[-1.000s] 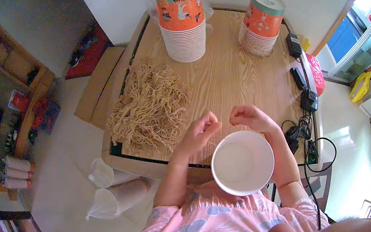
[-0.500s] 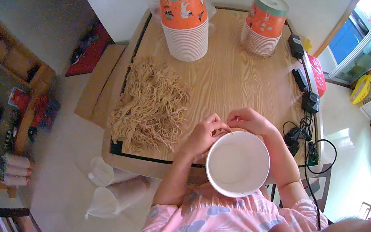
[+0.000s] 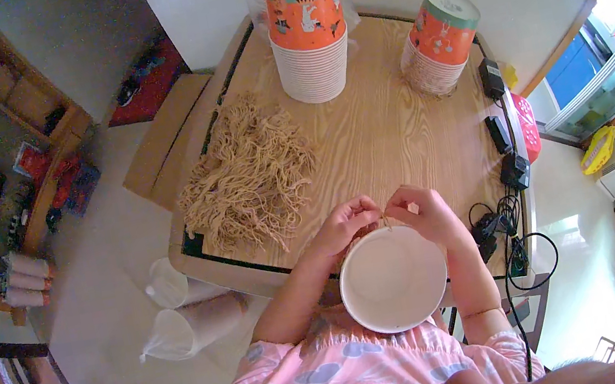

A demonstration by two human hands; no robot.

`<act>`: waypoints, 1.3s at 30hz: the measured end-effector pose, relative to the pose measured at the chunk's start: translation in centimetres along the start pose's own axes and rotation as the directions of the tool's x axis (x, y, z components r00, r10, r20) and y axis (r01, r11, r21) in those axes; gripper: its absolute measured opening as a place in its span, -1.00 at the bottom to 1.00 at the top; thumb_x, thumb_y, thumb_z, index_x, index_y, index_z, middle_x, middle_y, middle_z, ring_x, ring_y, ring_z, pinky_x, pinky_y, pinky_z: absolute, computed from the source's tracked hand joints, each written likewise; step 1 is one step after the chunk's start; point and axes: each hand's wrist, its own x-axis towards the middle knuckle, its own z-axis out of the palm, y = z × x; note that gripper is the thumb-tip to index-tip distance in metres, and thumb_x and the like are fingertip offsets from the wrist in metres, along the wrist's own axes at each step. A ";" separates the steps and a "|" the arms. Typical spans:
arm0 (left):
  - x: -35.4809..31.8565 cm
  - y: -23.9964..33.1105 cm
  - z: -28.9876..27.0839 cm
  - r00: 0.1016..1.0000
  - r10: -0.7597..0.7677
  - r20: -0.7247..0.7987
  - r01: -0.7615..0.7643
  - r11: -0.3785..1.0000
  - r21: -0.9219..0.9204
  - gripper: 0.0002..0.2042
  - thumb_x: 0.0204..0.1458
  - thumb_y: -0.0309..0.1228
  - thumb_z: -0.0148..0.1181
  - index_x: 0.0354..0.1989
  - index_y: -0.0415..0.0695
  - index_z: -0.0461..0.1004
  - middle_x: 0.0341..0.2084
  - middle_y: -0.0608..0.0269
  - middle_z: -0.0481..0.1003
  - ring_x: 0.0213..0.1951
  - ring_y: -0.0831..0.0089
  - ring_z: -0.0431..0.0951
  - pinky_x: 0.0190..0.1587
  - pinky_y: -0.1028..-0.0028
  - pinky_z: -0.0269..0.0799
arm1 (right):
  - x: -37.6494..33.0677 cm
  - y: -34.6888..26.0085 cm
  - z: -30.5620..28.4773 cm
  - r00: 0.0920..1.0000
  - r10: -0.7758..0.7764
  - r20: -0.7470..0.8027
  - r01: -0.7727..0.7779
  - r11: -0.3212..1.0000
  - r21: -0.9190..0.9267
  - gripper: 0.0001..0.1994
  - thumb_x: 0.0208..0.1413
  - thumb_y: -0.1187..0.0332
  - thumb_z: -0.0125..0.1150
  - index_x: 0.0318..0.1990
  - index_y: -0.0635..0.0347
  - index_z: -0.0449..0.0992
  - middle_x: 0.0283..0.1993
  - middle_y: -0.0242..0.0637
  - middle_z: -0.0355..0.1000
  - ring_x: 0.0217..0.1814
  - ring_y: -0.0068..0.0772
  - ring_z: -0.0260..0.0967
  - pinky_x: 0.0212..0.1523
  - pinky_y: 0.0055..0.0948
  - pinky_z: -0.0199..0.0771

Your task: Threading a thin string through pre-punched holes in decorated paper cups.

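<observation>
A white paper bucket (image 3: 394, 279) rests against my lap at the near table edge, its open mouth turned up toward me. Just beyond its far rim, my left hand (image 3: 354, 221) and my right hand (image 3: 422, 213) almost meet, fingertips pinched. Between them a short tan string (image 3: 386, 219) shows at the rim. Each hand grips part of it; the rest is hidden behind the bucket. To the left on the wooden table (image 3: 366, 149) lies a loose heap of tan strings (image 3: 247, 178).
A tall stack of upturned paper buckets (image 3: 307, 36) stands at the far side, with a shorter stack (image 3: 442, 45) to its right. Black adapters (image 3: 515, 170) and tangled cables (image 3: 506, 223) run along the right edge. Bagged buckets (image 3: 196, 327) lie on the floor at left.
Both hands have come slightly closer to me and together, and the string between their fingertips now shows above the rim. The bucket has shifted a little toward me.
</observation>
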 end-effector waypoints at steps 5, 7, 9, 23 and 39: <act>-0.7 1.0 0.9 0.999 -0.039 -0.014 0.038 0.998 -0.057 -0.90 0.01 -0.35 0.11 -0.39 -0.09 0.41 -0.59 0.45 0.39 -0.53 0.69 0.37 -0.48 0.68 0.30 | -1.6 -1.6 0.3 0.971 -0.187 -0.146 0.153 0.964 -0.217 -0.93 -0.08 0.44 0.18 -0.44 0.23 0.47 -0.46 -0.28 0.38 -0.40 -0.29 0.33 -0.35 -0.43 0.29; -0.8 1.1 1.1 0.998 -0.046 -0.033 0.044 0.998 -0.041 -0.88 0.00 -0.31 0.14 -0.40 -0.07 0.43 -0.60 0.47 0.39 -0.55 0.69 0.37 -0.51 0.68 0.29 | -2.0 -2.2 0.7 0.948 -0.256 -0.190 0.197 0.939 -0.283 -0.93 -0.08 0.43 0.19 -0.45 0.22 0.46 -0.46 -0.28 0.37 -0.39 -0.24 0.32 -0.34 -0.38 0.28; -0.6 0.9 1.0 0.999 -0.049 0.000 0.049 0.999 -0.014 -0.88 -0.01 -0.30 0.14 -0.41 -0.06 0.43 -0.60 0.47 0.39 -0.56 0.69 0.37 -0.52 0.69 0.28 | -2.3 -2.5 1.2 0.901 -0.328 -0.285 0.209 0.902 -0.379 -0.90 -0.12 0.42 0.23 -0.47 0.20 0.43 -0.49 -0.29 0.35 -0.40 -0.24 0.29 -0.34 -0.34 0.25; -0.5 0.5 0.8 0.995 -0.052 -0.088 0.053 0.999 0.007 -0.87 0.03 -0.35 0.12 -0.37 -0.14 0.50 -0.62 0.48 0.39 -0.62 0.75 0.33 -0.59 0.74 0.20 | -2.2 -2.0 1.4 0.847 -0.483 -0.221 0.291 0.769 -0.569 -0.90 -0.11 0.35 0.22 -0.40 0.07 0.49 -0.45 -0.40 0.37 -0.31 -0.33 0.31 -0.14 -0.27 0.20; -0.2 -0.4 -0.2 0.982 0.126 -0.139 -0.097 0.976 0.193 -0.84 -0.03 -0.40 0.17 -0.31 -0.19 0.51 -0.47 0.33 0.52 -0.45 0.60 0.48 -0.37 0.57 0.41 | -2.3 -1.7 1.1 0.926 -0.363 -0.106 0.270 0.831 -0.486 -0.82 -0.03 0.35 0.16 -0.24 0.09 0.52 -0.32 -0.33 0.39 -0.23 -0.26 0.34 -0.07 -0.22 0.24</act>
